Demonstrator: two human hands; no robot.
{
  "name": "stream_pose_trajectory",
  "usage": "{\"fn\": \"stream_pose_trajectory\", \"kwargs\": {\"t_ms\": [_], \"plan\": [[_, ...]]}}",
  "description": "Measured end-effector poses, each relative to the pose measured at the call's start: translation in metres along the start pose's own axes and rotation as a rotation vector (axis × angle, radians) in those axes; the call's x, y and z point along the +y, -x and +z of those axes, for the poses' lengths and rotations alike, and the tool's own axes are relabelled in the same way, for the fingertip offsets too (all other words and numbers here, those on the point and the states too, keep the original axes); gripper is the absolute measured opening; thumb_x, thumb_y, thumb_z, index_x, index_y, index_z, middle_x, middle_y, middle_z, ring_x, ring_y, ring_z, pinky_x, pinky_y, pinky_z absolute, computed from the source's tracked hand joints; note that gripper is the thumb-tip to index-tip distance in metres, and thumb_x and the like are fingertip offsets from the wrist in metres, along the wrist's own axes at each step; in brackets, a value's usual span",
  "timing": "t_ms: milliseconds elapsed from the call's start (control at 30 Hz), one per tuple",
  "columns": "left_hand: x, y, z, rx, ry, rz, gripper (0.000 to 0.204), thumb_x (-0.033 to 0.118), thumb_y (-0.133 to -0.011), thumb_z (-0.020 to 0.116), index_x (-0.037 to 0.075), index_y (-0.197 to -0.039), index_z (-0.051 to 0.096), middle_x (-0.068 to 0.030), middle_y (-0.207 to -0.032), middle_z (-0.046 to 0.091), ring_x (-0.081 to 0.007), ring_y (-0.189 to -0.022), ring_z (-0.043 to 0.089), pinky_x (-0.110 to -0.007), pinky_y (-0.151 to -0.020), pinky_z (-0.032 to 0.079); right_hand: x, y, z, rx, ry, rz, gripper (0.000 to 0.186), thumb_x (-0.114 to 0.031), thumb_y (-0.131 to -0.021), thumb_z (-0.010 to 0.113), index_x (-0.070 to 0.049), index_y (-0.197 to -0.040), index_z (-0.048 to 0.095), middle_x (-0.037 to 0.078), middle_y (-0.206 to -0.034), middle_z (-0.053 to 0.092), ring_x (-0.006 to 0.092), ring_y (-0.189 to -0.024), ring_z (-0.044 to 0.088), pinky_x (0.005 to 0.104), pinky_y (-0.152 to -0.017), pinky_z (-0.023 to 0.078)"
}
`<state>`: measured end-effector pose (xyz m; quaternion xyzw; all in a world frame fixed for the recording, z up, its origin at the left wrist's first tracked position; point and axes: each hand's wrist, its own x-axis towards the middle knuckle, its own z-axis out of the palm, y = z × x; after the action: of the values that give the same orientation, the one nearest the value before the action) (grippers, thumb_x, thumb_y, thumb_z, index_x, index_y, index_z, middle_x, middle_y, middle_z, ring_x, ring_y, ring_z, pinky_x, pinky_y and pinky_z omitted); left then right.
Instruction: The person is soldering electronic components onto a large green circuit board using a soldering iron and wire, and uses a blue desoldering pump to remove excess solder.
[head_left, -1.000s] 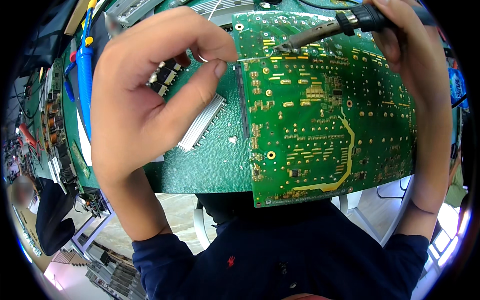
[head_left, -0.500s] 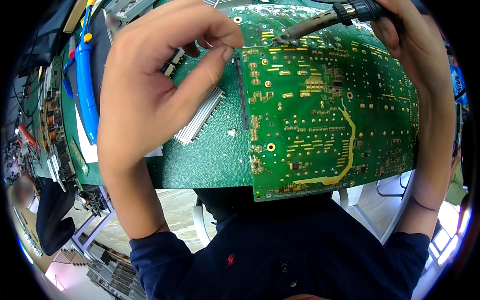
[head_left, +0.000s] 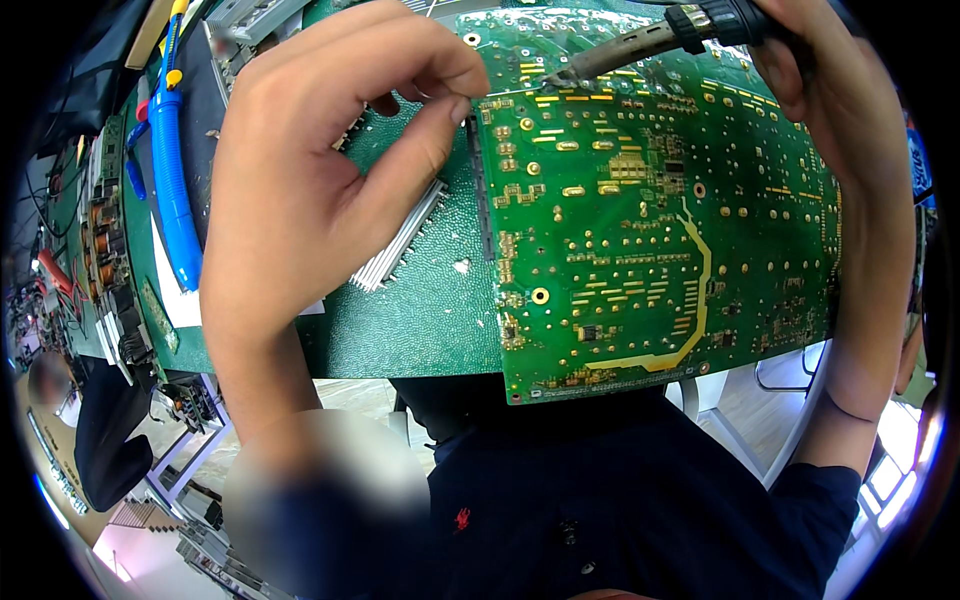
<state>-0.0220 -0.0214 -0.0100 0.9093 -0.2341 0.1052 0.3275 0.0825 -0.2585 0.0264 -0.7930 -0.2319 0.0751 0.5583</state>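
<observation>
Table (head_left: 400,340): its near edge is overhung by the circuit board; a strip of green surface, dotted with white scraps, is left between board and heatsink.
Circuit board (head_left: 640,230): it is set before the person, right of centre; its right edge is bordered by the right forearm.
Left hand (head_left: 310,180): it is held by the board's upper left edge, thumb and forefinger pinched on the solder wire.
Right hand (head_left: 825,95): its fingers are curled around the soldering iron's handle.
Blue tubular tool (head_left: 172,170): it is laid left of the left hand.
Soldering iron (head_left: 640,46): its tip is brought to the wire's end; contact cannot be told.
Heatsink (head_left: 402,238): it is partly covered by the left hand.
Solder wire (head_left: 512,92): it is extended over the board's left edge.
</observation>
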Motion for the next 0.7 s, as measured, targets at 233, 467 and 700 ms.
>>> {"fn": "stream_pose_trajectory", "kwargs": {"t_ms": [233,467,700], "plan": [[-0.011,0.012,0.009,0.134,0.142,-0.024,0.013,-0.009,-0.079,0.063,-0.001,-0.090,0.064,-0.0051,-0.085,0.063,-0.0115,-0.072,0.055,-0.023,-0.063,0.042,-0.006,0.005,-0.003,-0.016,0.049,0.004,0.025,-0.015,-0.087,0.061,-0.005,-0.065,0.053,0.004,-0.048,0.053,0.0092,-0.035,0.050,0.0210,-0.033,0.038],[0.000,0.009,-0.028,0.030,-0.069,-0.152,0.010,0.008,-0.081,0.062,-0.001,-0.085,0.065,-0.0077,-0.103,0.064,-0.0117,-0.082,0.054,-0.026,-0.069,0.039,-0.024,0.006,-0.006,-0.018,0.143,0.014,0.026,-0.015,-0.085,0.064,-0.004,-0.064,0.054,0.005,-0.049,0.055,0.0115,-0.037,0.053,0.0233,-0.035,0.041],[-0.039,0.038,-0.077,0.494,-0.320,-0.496,0.040,0.034,-0.093,0.061,-0.002,-0.109,0.067,-0.0165,-0.109,0.065,-0.0255,-0.094,0.063,-0.036,-0.080,0.049,0.002,0.006,-0.009,-0.051,0.084,-0.042,0.030,-0.025,-0.093,0.062,-0.009,-0.069,0.052,-0.002,-0.050,0.048,0.0037,-0.041,0.043,0.0187,-0.040,0.031]]}}
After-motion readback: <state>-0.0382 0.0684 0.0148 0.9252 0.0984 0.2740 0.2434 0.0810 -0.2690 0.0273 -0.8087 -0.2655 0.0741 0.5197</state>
